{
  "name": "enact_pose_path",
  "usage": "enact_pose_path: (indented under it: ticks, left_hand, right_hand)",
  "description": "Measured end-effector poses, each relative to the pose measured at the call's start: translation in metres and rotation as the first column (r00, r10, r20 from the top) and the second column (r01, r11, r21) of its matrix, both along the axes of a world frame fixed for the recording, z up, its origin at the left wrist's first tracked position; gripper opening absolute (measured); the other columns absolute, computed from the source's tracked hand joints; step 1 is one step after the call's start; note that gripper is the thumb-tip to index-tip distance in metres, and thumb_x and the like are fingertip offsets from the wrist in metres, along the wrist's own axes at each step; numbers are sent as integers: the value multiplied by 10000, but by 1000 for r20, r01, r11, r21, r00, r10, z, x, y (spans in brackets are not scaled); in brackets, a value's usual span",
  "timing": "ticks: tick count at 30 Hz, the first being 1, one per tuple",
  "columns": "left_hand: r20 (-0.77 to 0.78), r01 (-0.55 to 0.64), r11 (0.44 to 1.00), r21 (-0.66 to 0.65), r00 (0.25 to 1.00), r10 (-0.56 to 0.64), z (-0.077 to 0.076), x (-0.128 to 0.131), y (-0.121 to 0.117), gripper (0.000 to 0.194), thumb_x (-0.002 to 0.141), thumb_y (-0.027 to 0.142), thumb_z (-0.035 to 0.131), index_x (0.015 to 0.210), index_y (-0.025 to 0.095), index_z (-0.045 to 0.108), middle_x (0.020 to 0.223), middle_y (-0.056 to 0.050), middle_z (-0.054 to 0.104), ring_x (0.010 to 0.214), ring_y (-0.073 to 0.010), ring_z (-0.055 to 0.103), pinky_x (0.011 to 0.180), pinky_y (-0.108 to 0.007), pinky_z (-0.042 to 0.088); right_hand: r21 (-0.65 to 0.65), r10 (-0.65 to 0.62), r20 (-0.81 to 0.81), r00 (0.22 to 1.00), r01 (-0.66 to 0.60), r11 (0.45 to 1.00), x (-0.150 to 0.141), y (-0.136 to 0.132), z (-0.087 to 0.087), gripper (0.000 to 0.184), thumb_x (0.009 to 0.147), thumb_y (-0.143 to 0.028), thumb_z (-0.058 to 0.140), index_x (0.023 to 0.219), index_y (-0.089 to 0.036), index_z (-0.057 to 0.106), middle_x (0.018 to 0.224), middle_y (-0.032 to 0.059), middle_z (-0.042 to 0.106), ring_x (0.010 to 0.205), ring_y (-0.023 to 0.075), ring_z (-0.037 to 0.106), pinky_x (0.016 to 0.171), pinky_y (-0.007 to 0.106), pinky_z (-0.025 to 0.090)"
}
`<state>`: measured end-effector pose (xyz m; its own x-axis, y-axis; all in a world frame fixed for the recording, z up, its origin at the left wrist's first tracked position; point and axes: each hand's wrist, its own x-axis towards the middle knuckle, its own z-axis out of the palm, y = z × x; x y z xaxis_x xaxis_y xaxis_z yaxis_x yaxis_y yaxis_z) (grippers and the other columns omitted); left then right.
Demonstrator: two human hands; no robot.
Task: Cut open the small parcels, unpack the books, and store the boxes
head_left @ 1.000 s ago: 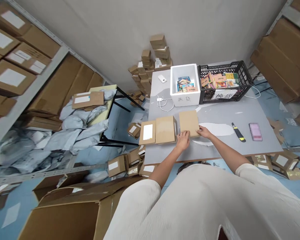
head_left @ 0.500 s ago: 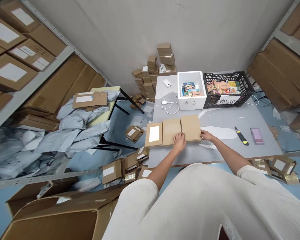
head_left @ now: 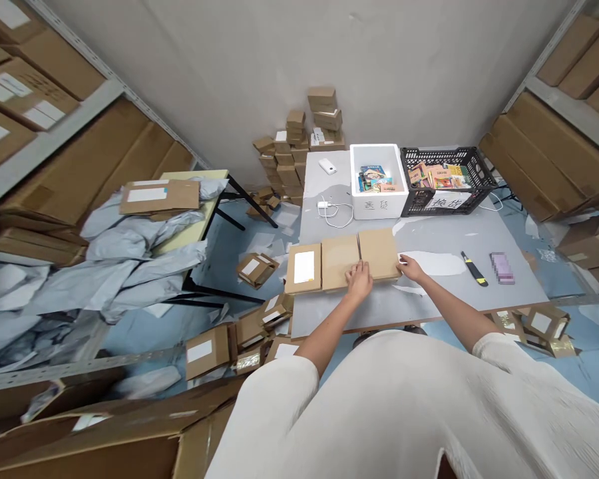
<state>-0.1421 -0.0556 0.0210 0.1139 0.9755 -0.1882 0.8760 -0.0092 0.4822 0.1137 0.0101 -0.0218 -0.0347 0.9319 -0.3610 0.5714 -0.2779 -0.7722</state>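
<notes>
A flat brown cardboard mailer (head_left: pixel 343 258) lies unfolded on the grey table (head_left: pixel 429 293), its left panel carrying a white label (head_left: pixel 304 266). My left hand (head_left: pixel 360 280) rests with fingers spread on the near edge of the middle panel. My right hand (head_left: pixel 410 267) touches the right edge of the right-hand panel (head_left: pixel 378 253), fingers curled against it. Whether either hand grips the cardboard or just presses on it is unclear.
A white foam box (head_left: pixel 378 178) and a black crate (head_left: pixel 442 179) hold colourful packs at the table's back. A yellow-black cutter (head_left: pixel 474 268), a pink item (head_left: pixel 502 267), a charger cable (head_left: pixel 332 209) and white paper lie on the table. Small boxes litter the floor; shelves flank both sides.
The right-hand panel was pushed left until it met the middle panel. Both hands stayed on the cardboard; the camera view shifted slightly.
</notes>
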Motion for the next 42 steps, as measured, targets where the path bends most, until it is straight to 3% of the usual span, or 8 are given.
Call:
enact_pose_path:
  ticks: [4,8,15,24,31,34,38,42]
  left_hand:
    - [65,-172,985,-22,983,173,-6,17,10,606,938,158,593,1526,300,573,1623,-144,545,1486,-379,480,1198,-573,400]
    - [194,-301,953,-29,934,300,-17,43,21,683,852,79,652,1497,297,602,1514,-127,590,1436,-325,557,1213,-487,443]
    - [344,-311,950,6,893,291,-27,136,37,683,805,80,674,1472,210,610,1427,-140,594,1431,-283,571,1262,-406,431]
    - [241,-347,934,-85,902,358,-31,255,30,663,844,203,679,1498,230,577,1504,-145,545,1463,-306,535,1263,-440,413]
    - [78,-365,920,-146,923,378,-17,252,42,631,894,231,623,1516,281,529,1589,-138,480,1491,-321,491,1213,-465,448]
    - [32,-278,955,-107,959,283,-7,244,68,654,886,227,618,1529,298,518,1680,-129,422,1544,-337,437,1230,-503,424]
    - [-13,-134,987,-83,991,134,2,239,116,698,885,229,598,1573,258,480,1756,-159,354,1618,-360,347,1290,-555,333]
    - [-61,-33,991,-128,998,26,4,235,154,756,880,254,612,1613,249,427,1786,-186,326,1666,-379,259,1318,-636,230]
  right_hand:
    - [-2,111,-71,991,-111,994,1,2,-1,419,805,-235,641,1196,-200,791,1244,75,812,1116,274,747,1021,385,595]
    - [18,103,-78,992,-102,995,23,5,-2,482,764,-193,630,1221,-210,781,1267,62,809,1112,259,748,995,370,603]
    - [47,62,-112,992,-57,997,122,16,8,583,744,-183,666,1319,-217,758,1352,77,787,1054,242,766,984,368,616]
    - [-2,68,-104,992,-69,998,224,21,2,660,752,-191,637,1406,-215,719,1382,78,769,1097,242,761,1042,381,596]
    - [-15,105,68,992,-104,994,230,20,1,540,839,-296,693,1369,-196,725,1385,127,755,1251,307,715,1114,400,547]
    - [-127,62,152,986,-43,991,228,17,2,589,854,-397,747,1386,-146,702,1286,196,778,1171,358,750,1027,432,585]
    - [-273,-18,56,998,33,961,226,12,0,767,871,-469,754,1542,-153,562,1100,147,813,826,272,794,806,381,627]
    - [-219,-54,82,995,71,973,227,12,-2,758,839,-458,784,1520,-199,576,1214,123,787,898,232,795,839,327,615]
